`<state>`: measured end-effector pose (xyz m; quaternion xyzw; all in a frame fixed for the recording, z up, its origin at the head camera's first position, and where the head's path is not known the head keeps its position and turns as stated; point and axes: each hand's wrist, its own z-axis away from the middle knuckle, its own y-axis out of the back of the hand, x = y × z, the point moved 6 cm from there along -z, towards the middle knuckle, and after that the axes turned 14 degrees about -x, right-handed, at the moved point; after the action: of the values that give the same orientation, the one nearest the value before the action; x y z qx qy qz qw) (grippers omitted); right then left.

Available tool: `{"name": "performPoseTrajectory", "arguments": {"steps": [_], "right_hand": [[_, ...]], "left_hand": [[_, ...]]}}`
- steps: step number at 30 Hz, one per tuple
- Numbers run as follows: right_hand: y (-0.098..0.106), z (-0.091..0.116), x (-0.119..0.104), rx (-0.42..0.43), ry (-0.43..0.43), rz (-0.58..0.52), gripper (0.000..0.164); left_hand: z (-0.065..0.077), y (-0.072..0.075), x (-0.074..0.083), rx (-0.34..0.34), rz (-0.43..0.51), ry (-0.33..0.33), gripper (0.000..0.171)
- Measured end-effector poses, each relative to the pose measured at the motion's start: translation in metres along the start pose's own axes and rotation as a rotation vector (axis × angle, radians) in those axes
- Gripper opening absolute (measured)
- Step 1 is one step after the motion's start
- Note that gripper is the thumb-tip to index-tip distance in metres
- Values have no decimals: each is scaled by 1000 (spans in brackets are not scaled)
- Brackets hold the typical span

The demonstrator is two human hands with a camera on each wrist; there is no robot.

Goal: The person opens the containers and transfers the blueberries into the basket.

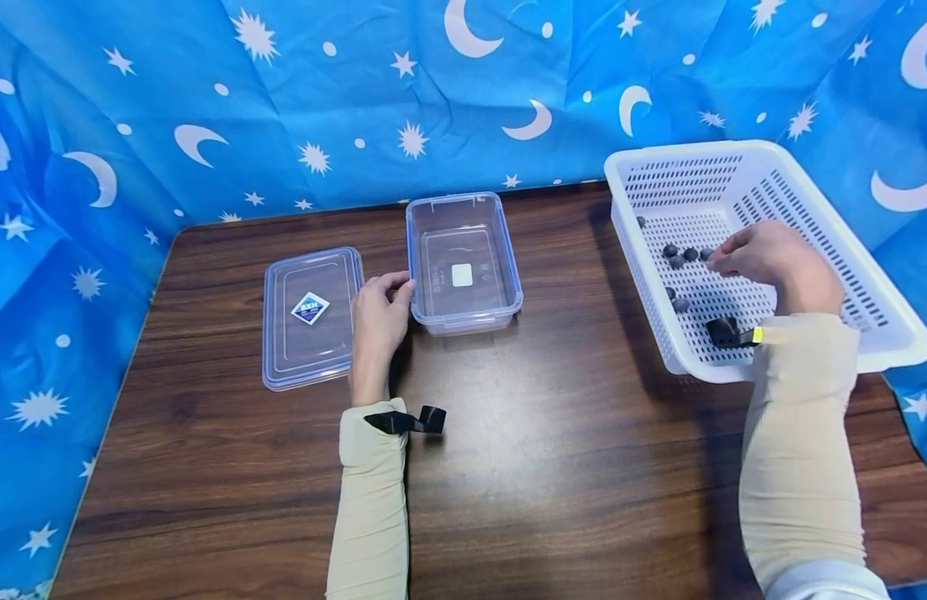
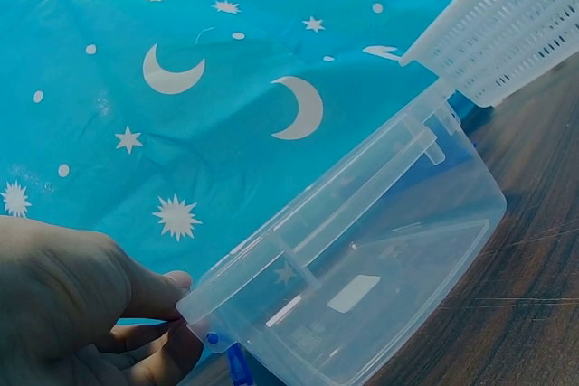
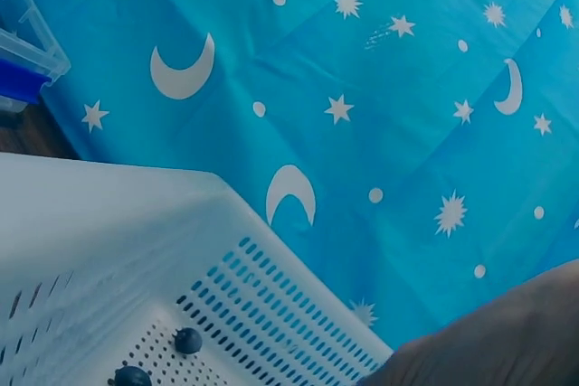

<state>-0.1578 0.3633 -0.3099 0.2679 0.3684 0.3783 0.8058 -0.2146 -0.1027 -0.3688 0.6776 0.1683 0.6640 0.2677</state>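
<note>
In the head view my left hand point(image 1: 381, 321) is at the left rim of a clear plastic food container point(image 1: 467, 321). The left wrist view shows the thumb and fingers of that hand point(image 2: 81, 305) pinching the rim's corner. My right hand point(image 1: 779, 258) reaches into a white slotted plastic basket point(image 1: 902, 337), fingertips bent together at a blueberry point(image 1: 707, 254). Several other dark blueberries point(image 1: 677, 262) lie on the basket floor. The right wrist view shows blueberries point(image 3: 187, 341) inside too, but the right fingertips are hidden there.
A clear lid point(image 1: 313, 354) with a blue-white label lies left of the container on the brown wooden table point(image 1: 508, 467). Behind the table hangs a blue cloth point(image 1: 463, 92) with white moons and stars. The basket's high walls surround the right hand.
</note>
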Motion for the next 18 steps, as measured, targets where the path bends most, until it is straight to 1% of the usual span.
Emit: {"name": "performPoseTrajectory", "arguments": {"steps": [2, 6, 11, 14, 18], "right_hand": [[-1, 1, -2, -1, -6, -14, 48], [-4, 6, -9, 20, 12, -25, 53], [-9, 18, -23, 68, 38, -39, 59], [-7, 30, -37, 124, 69, -16, 60], [-4, 50, -66, 214, 138, 25, 58]], "left_hand": [[0, 0, -1, 0, -4, 4, 25], [2, 0, -3, -6, -5, 11, 26], [5, 2, -5, -14, -8, 32, 26], [5, 1, -3, -21, -18, 41, 26], [4, -1, 3, -21, -45, 30, 27]]}}
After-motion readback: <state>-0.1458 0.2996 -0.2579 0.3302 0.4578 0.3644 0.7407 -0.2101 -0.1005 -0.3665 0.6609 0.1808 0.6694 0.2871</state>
